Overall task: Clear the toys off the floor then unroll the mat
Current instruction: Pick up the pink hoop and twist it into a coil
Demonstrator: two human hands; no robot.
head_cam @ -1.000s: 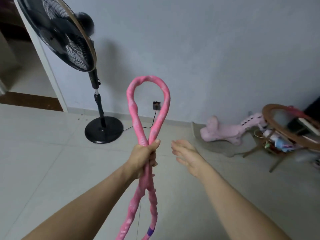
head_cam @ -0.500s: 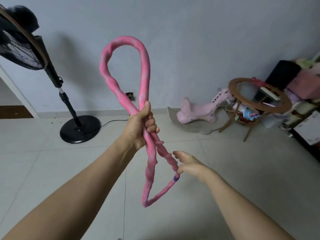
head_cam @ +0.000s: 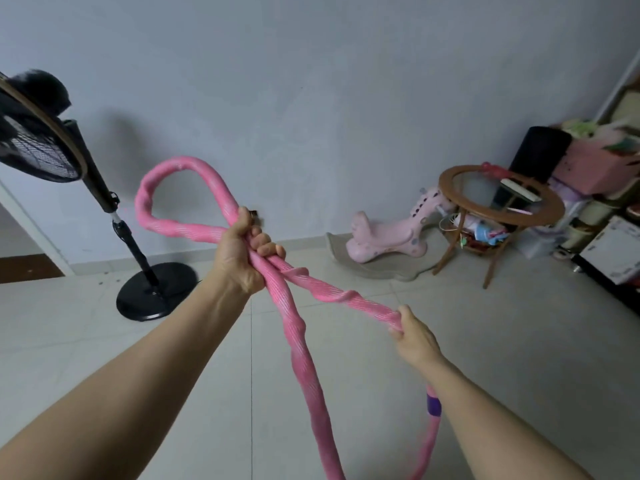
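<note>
A long pink padded hoop toy (head_cam: 301,344) is bent into a figure-eight in front of me. My left hand (head_cam: 242,254) grips it where its two strands cross, with one loop arching up to the left. My right hand (head_cam: 414,336) holds one strand lower right, fingers curled around it. A purple band (head_cam: 434,405) marks the strand behind my right forearm. The lower loop runs out of the bottom of the view. A pink rocking toy (head_cam: 384,237) lies on the floor by the wall. No mat is identifiable.
A black standing fan (head_cam: 114,220) with round base (head_cam: 156,289) stands at the left. A round wooden glass-topped table (head_cam: 498,199) is at the right, with boxes and clutter (head_cam: 588,188) stacked behind it. Pale floor tiles (head_cam: 519,341) spread below.
The upper loop has tipped down to the left. My right hand has moved right and now holds a strand, pulling it outward. The view has swung slightly right.
</note>
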